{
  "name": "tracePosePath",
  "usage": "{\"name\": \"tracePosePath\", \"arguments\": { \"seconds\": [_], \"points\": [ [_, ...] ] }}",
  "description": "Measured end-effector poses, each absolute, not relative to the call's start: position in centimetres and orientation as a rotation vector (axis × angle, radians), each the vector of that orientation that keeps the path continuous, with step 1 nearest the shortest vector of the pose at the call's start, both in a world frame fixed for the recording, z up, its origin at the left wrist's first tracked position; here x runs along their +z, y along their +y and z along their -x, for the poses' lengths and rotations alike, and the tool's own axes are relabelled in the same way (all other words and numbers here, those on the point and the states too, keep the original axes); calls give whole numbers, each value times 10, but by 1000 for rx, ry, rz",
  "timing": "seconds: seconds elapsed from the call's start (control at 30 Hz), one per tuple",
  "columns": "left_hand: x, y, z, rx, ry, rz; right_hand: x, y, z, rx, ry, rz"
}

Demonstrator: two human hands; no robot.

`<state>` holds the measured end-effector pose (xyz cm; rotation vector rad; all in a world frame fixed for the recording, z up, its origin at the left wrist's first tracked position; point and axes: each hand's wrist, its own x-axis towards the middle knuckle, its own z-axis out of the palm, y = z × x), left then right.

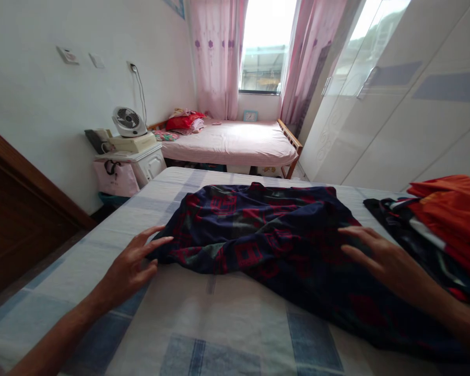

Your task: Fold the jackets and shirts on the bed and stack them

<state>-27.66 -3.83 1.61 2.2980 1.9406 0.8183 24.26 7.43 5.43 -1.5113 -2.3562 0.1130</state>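
Observation:
A dark navy garment with red and green patterns lies spread and wrinkled across the bed in front of me. It looks like a long-sleeved top, with one part stretching toward the lower right. My left hand is at the garment's left edge, fingers apart, the fingertips at the cloth. Over the right side of the garment is my right hand, its fingers extended and apart. Whether the right fingertips press on the fabric I cannot tell.
Folded clothes, orange on top of darker ones, are piled at the right. Beyond stands a second bed with pink bedding. A fan sits on a white cabinet at the left. White wardrobe doors line the right side.

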Motion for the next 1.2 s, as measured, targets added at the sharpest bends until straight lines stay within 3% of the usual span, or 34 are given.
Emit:
{"name": "tracePosePath", "arguments": {
  "seconds": [0.1,0.27,0.53,0.77,0.93,1.2],
  "points": [
    [10,-45,272,640,1836,-2578,27,13,-273,206,-2452,1430],
    [5,-24,260,699,1857,-2565,-4,-23,-306,29,-2492,1469],
    [49,-46,265,1022,1623,-2543,36,-30,-323,-321,-2135,1528],
    [7,-91,287,443,1539,-2806,2,-55,-358,117,-2297,1543],
    [11,-89,255,489,1642,-2748,28,-38,-318,228,-2211,1612],
    [1,-65,185,627,1789,-2445,32,61,-214,-180,-2361,1566]
  ]
}}
